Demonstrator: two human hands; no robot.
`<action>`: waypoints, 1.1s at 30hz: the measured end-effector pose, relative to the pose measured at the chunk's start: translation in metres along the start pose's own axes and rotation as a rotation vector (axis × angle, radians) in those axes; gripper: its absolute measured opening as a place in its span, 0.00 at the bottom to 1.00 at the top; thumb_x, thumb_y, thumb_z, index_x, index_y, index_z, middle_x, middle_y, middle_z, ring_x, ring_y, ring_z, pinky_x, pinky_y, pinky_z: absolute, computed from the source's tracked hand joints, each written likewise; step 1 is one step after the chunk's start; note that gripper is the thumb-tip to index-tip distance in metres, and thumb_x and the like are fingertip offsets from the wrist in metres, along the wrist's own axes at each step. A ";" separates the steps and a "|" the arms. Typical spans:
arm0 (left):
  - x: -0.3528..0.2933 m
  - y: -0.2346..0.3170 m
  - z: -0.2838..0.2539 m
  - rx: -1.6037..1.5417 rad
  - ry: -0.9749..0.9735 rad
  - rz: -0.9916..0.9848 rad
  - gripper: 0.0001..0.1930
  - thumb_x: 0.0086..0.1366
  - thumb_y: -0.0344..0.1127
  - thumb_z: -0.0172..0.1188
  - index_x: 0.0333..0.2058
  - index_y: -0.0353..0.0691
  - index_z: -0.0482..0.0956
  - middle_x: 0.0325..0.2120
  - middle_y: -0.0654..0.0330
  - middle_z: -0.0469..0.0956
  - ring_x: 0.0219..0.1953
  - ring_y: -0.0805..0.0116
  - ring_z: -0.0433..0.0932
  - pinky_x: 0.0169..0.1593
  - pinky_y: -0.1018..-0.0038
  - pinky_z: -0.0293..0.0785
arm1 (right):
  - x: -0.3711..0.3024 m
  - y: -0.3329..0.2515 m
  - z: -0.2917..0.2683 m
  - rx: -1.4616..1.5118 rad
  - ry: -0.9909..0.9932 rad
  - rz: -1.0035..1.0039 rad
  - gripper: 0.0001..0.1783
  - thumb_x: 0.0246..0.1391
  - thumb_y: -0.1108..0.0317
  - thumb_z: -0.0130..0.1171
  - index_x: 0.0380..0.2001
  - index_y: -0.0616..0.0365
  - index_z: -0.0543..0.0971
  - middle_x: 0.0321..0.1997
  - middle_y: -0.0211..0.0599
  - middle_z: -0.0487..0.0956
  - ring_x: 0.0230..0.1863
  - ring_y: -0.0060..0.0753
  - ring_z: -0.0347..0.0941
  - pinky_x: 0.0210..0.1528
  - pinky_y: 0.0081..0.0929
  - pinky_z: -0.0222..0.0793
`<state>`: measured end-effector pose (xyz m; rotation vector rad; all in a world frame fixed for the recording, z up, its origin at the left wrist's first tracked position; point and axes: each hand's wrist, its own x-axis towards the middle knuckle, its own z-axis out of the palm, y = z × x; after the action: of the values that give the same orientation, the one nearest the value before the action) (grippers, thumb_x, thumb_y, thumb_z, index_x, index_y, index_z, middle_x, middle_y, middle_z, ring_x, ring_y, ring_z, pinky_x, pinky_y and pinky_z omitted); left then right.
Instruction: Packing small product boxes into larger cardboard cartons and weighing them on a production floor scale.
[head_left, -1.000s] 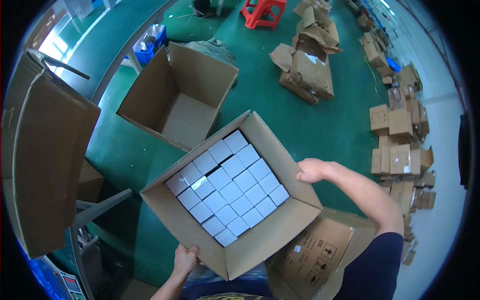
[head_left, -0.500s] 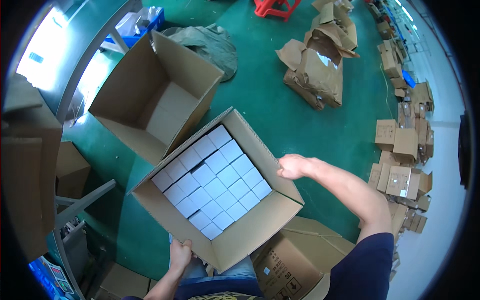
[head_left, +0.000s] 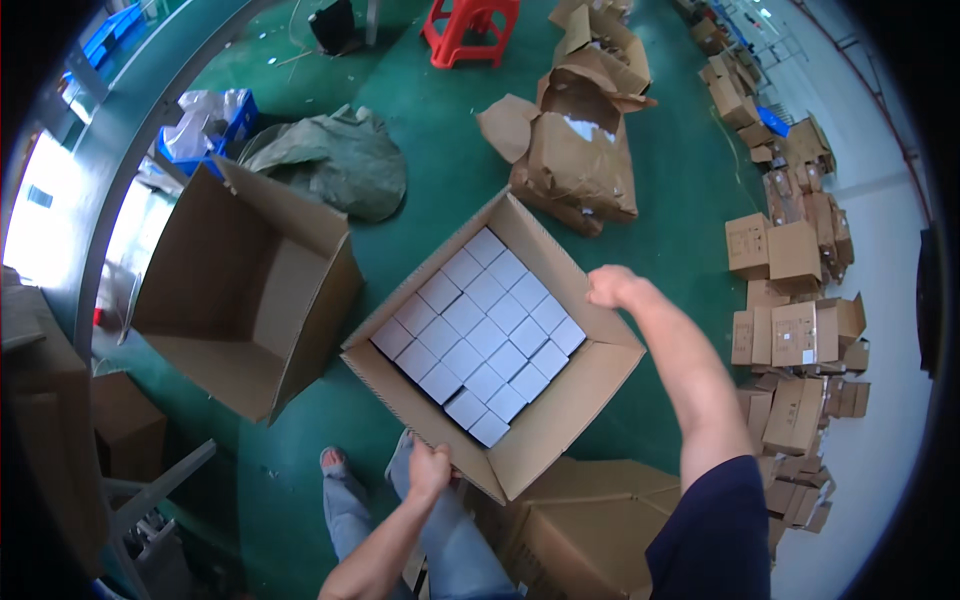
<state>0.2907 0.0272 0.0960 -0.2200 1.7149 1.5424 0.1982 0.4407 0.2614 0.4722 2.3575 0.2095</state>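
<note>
An open cardboard box (head_left: 570,400) hangs tilted in front of me, held between my two hands. Rows of small white boxes (head_left: 487,330) cover its bottom, with narrow dark gaps between some of them. My left hand (head_left: 430,470) is closed on the near left wall, fingers wrapped over the edge. On the right wall, my right hand (head_left: 608,288) grips the rim with the arm stretched out. Left of the held box stands a larger cardboard box (head_left: 315,310) with its top open; nothing shows inside it.
A big carton (head_left: 590,530) stands close to my right leg. Beyond lie a grey-green cloth sack (head_left: 345,165), a torn brown package (head_left: 580,165) and a red stool (head_left: 470,30). Stacked cartons (head_left: 795,335) line the right wall. A metal table frame (head_left: 125,150) curves along the left.
The held box has moved right, away from the larger open box, with both hands still gripping it. My view has shifted, and my feet now show below.
</note>
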 end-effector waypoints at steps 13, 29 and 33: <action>0.015 0.039 -0.002 -0.105 -0.421 -0.175 0.35 0.58 0.43 0.67 0.55 0.32 0.55 0.47 0.47 0.67 0.44 0.64 0.77 0.43 0.69 0.79 | -0.036 -0.119 0.094 0.528 0.938 0.371 0.32 0.50 0.75 0.56 0.60 0.58 0.63 0.56 0.47 0.65 0.53 0.46 0.69 0.54 0.36 0.69; -0.155 -0.101 -0.243 0.095 0.155 -0.022 0.18 0.59 0.37 0.60 0.45 0.35 0.72 0.35 0.51 0.76 0.40 0.59 0.77 0.46 0.68 0.72 | -0.048 -0.601 0.002 1.736 -0.311 -0.109 0.28 0.57 0.66 0.48 0.60 0.55 0.57 0.55 0.54 0.69 0.49 0.54 0.74 0.38 0.51 0.81; -0.174 -0.147 -0.287 -0.270 0.284 0.082 0.14 0.61 0.36 0.59 0.44 0.39 0.72 0.36 0.55 0.78 0.39 0.64 0.77 0.45 0.69 0.73 | -0.086 -0.534 -0.030 1.915 -0.406 -0.183 0.22 0.55 0.73 0.49 0.55 0.62 0.65 0.53 0.45 0.70 0.56 0.47 0.67 0.57 0.56 0.67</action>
<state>0.3701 -0.3305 0.0790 -0.5346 1.7415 1.8754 0.0886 -0.0842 0.1882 0.9251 1.4572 -2.0941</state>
